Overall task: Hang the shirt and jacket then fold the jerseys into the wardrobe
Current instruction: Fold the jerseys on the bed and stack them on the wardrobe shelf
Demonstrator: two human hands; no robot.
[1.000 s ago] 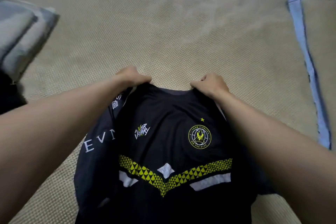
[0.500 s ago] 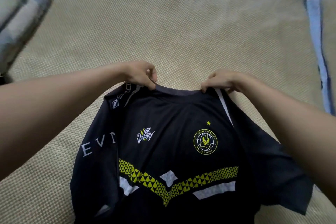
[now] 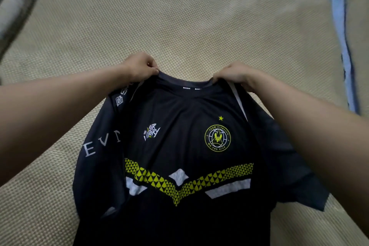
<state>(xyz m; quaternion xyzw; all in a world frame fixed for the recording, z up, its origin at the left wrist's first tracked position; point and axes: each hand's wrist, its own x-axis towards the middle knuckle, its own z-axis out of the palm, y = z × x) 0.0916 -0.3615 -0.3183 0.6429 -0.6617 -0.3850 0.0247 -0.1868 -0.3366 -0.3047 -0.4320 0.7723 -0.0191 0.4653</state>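
Note:
A black jersey (image 3: 179,146) with a yellow chevron band, a round yellow crest and white lettering on its sleeve lies front-up over a beige woven mat (image 3: 179,16). My left hand (image 3: 139,67) pinches the left side of the collar. At the collar's right side, by the shoulder, my right hand (image 3: 237,75) grips the fabric. Both sleeves are spread out to the sides. The jersey's lower part runs off the bottom of the view.
A folded grey cloth (image 3: 14,12) sits at the far left edge. A light blue strip of fabric (image 3: 341,32) runs along the mat's right side. The mat stretches bare beyond the collar.
Both hands have drawn the collar apart and away from me, and the jersey has spread out flat, with its right sleeve now unfolded to the side.

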